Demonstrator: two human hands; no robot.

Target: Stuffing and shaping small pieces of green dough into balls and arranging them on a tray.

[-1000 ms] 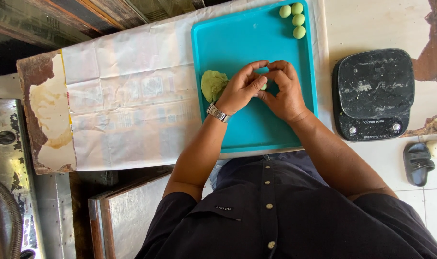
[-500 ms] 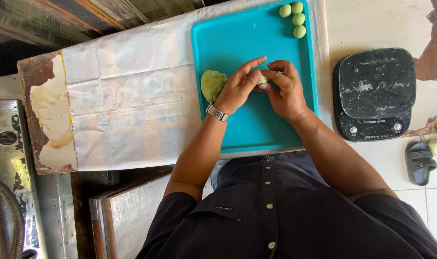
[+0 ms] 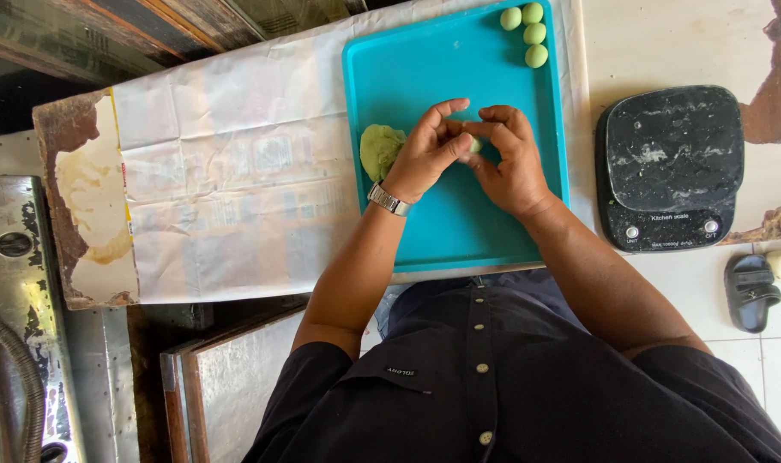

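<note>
Over the middle of a turquoise tray (image 3: 407,69), my left hand (image 3: 425,154) and my right hand (image 3: 510,159) meet fingertip to fingertip. Between them they pinch a small piece of green dough (image 3: 474,144), mostly hidden by the fingers. A larger lump of green dough (image 3: 379,150) lies on the tray just left of my left hand, which wears a metal wristwatch (image 3: 387,199). Three small green dough balls (image 3: 533,34) sit in the tray's far right corner.
The tray rests on creased white paper (image 3: 219,180) spread over the table. A black kitchen scale (image 3: 670,167) stands on the floor tiles at the right, with a black sandal (image 3: 749,291) near it. Metal sheets (image 3: 236,386) lie at the lower left.
My hands have shifted slightly on the tray while working the small dough piece between the fingers; the left fingers now stretch further over it. Nothing else has moved.
</note>
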